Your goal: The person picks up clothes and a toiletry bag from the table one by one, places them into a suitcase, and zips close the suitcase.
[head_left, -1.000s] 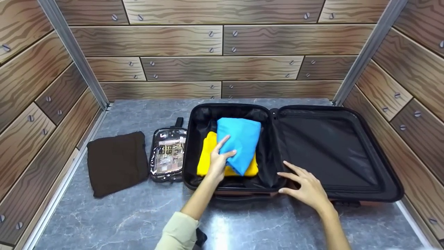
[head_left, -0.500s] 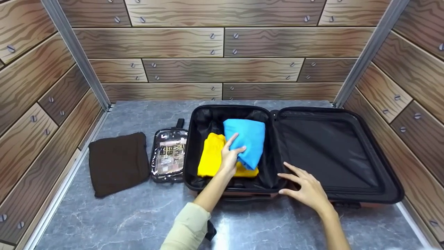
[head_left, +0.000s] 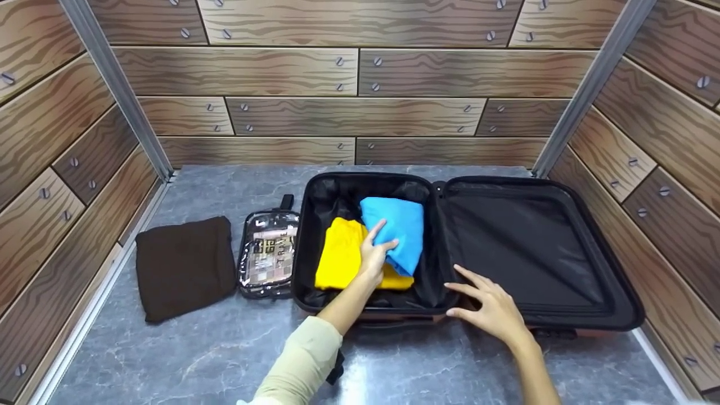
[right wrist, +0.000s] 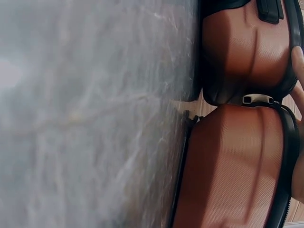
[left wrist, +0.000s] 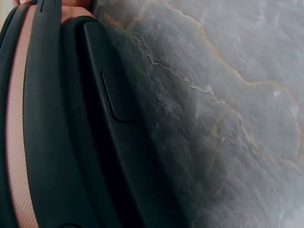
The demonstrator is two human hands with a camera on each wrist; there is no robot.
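In the head view, my left hand holds a folded blue cloth by its near left side, the thumb and one finger on top and the other fingers hidden. The blue cloth lies partly over a folded yellow cloth in the left half of an open black-lined suitcase. My right hand has its fingers spread at the near right corner of that half, fingertips right at the rim. The right wrist view shows fingers along the black edge of the orange-brown shell.
A folded dark brown cloth and a clear zipped pouch lie left of the suitcase on the grey marbled surface. The suitcase lid lies open on the right. Wood-patterned walls enclose three sides.
My left hand has shifted the blue cloth rightward within the suitcase, uncovering more of the yellow cloth, then nearly stopped. The right hand keeps its place at the rim. The head view has shifted slightly.
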